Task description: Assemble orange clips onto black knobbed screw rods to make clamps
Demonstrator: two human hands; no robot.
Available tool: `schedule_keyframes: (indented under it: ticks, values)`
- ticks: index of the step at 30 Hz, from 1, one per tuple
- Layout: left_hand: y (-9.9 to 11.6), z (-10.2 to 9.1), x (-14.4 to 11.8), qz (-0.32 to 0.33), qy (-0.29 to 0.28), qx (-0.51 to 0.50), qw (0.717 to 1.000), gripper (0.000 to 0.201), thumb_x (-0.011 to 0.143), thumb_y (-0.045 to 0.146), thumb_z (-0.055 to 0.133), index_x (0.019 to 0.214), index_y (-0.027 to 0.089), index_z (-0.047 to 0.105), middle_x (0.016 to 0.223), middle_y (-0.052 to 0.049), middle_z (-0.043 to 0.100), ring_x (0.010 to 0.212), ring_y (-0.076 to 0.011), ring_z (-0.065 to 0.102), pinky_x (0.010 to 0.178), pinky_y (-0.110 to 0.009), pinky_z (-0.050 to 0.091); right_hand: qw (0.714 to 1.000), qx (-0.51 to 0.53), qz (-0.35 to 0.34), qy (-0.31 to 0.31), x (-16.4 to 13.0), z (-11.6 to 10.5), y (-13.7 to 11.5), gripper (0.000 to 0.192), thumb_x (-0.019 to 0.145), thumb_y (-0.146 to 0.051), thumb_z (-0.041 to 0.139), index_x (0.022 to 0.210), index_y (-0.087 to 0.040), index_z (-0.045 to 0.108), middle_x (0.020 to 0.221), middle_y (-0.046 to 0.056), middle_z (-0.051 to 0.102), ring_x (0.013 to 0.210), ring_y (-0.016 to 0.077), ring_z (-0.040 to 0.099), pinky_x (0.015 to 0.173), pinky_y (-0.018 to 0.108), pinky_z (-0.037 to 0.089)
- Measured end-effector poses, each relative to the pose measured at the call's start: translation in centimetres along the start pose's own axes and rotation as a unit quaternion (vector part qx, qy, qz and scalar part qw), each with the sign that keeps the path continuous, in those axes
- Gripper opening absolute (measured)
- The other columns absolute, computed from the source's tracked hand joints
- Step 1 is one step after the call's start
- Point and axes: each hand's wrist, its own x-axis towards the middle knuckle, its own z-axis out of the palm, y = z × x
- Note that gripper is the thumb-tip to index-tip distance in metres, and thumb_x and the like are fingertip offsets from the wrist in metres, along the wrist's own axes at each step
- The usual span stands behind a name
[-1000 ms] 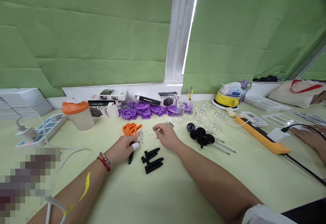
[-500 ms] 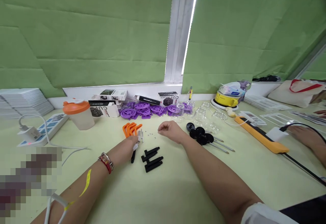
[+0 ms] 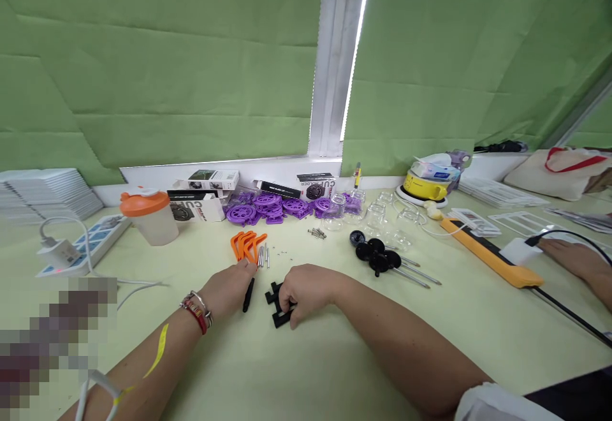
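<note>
My right hand (image 3: 306,290) lies on a small pile of black plastic parts (image 3: 276,308) at the middle of the pale green table (image 3: 310,370), its fingers curled over them. My left hand (image 3: 228,288) rests just left of it. Its fingertips close on a thin black rod (image 3: 247,295) that sticks out toward me. Thin metal pins (image 3: 262,256) and orange plastic pieces (image 3: 246,243) lie just beyond the left hand. Tiny screws are scattered near the pins.
Purple wheels (image 3: 268,207), boxes (image 3: 196,207) and clear jars (image 3: 377,217) line the back. Small springs (image 3: 316,233) and black wheels on axles (image 3: 380,256) lie to the right. An orange-lidded bottle (image 3: 146,215) and a power strip (image 3: 90,242) stand left. Another person's hand (image 3: 574,258) rests by a long orange tool (image 3: 492,255).
My right hand has come back from the screws and springs farther out and dropped onto the black plastic parts. My left hand has barely shifted.
</note>
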Motion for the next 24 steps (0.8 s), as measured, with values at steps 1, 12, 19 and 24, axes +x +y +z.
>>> schedule_keyframes:
  ticks: [1, 12, 19, 24]
  values:
    - [0.1, 0.0, 0.0, 0.005, -0.035, 0.053, 0.998, 0.012, 0.06, 0.012, 0.051, 0.066, 0.022, 0.055, 0.064, 0.0, 0.05, 0.051, -0.0161, 0.044, 0.05, -0.025, 0.027, 1.0, -0.006, -0.003, 0.006, 0.1, 0.2, 0.0, 0.018, 0.046, -0.024, 0.082, 0.052, -0.022, 0.066, 0.049, -0.007, 0.055, 0.044, 0.0065, 0.04, 0.045, 0.022, 0.024]
    - [3.5, -0.3, -0.1, 0.054, -0.041, 0.113, 0.991, 0.032, 0.065, 0.006, 0.042, 0.091, 0.022, 0.054, 0.085, -0.006, 0.057, 0.07, -0.0203, 0.052, 0.058, -0.028, 0.035, 0.988, 0.15, 0.036, 0.003, -0.7, -1.4, 1.3, 0.014, 0.067, -0.03, 0.069, 0.074, -0.018, 0.069, 0.057, -0.005, 0.056, 0.051, 0.0071, 0.044, 0.05, 0.02, 0.033]
    - [5.0, 1.3, -0.4, -0.033, -0.116, -0.295, 0.948, 0.032, 0.072, 0.029, 0.062, 0.103, 0.02, 0.056, 0.078, -0.002, 0.059, 0.061, -0.013, 0.052, 0.051, -0.024, 0.04, 0.936, 0.327, 0.044, 0.124, -0.7, -1.3, 3.2, 0.027, 0.069, -0.037, 0.069, 0.083, -0.014, 0.068, 0.063, -0.003, 0.055, 0.058, 0.0086, 0.044, 0.057, 0.022, 0.036]
    - [5.0, 0.9, -0.1, -0.07, 0.006, -0.309, 0.949, 0.018, 0.071, 0.032, 0.066, 0.083, 0.019, 0.063, 0.062, 0.003, 0.051, 0.051, -0.0086, 0.041, 0.048, -0.022, 0.035, 0.923, 0.326, 0.048, 0.197, 0.6, -0.6, 3.5, 0.023, 0.076, -0.034, 0.063, 0.086, -0.015, 0.069, 0.067, -0.001, 0.06, 0.062, 0.0103, 0.049, 0.061, 0.023, 0.04]
